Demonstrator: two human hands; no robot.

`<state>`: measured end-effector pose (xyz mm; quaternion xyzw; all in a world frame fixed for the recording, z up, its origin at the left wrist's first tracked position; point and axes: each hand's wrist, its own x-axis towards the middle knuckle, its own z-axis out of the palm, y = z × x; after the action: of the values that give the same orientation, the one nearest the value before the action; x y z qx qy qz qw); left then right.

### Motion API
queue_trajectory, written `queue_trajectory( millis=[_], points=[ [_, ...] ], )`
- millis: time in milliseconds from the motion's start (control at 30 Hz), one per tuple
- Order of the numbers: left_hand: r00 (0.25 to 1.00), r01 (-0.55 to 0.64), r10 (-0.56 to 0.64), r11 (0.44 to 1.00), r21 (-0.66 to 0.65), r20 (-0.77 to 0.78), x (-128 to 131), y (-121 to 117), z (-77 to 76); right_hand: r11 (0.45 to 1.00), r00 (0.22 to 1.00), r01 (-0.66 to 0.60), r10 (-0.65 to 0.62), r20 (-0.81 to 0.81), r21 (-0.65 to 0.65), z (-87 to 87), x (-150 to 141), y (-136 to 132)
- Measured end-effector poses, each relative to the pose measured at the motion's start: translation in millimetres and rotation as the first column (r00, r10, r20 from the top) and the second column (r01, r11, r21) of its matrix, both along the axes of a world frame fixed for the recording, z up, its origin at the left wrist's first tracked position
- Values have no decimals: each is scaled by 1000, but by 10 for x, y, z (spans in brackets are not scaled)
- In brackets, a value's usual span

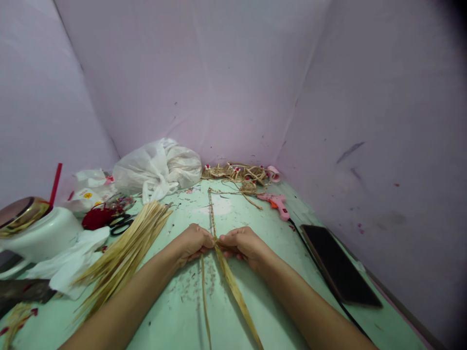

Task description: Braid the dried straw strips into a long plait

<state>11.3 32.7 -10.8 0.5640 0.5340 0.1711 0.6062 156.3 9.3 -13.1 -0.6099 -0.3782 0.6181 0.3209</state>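
My left hand and my right hand meet at the lower end of a thin braid of dried plant fibre, which runs away from me over the green table. Both hands have their fingers pinched on its strands. A wide, flat straw-coloured strand hangs from between the hands toward me. From under my left hand a narrower strand trails down. To the left lies a loose bundle of dry fibre strips. The fingertips partly hide the crossing of the strands.
Left are black scissors, red yarn, a white mug and a white plastic bag. At the back lie braided cords. A pink glue gun and a dark phone lie right, with a black cable alongside.
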Motion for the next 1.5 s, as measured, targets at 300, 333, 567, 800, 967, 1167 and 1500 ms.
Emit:
queue_trajectory(
  millis=[300,333,567,800,967,1167,1500],
  points=[
    [999,29,-29,999,26,13,-14,22,-48,997,994,-67,63,90,42,-67,-11,35],
    [1000,27,-27,999,27,5,-10,23,-54,994,988,-90,81,135,59,-73,-18,40],
    [997,-8,16,995,102,-78,66,25,-78,954,839,-255,138,526,156,-87,-12,141],
    [996,-29,47,977,209,-82,71,8,-87,922,847,-386,346,404,21,209,-24,128],
    [999,-45,47,988,149,-10,52,1,-7,931,889,-365,354,292,-16,322,-22,173],
    [995,-51,41,992,116,88,28,-2,54,972,959,-230,217,184,55,171,-17,184],
    [994,16,-32,987,160,102,24,-11,-16,977,959,-212,206,-196,-8,-13,-3,61]
  ],
)
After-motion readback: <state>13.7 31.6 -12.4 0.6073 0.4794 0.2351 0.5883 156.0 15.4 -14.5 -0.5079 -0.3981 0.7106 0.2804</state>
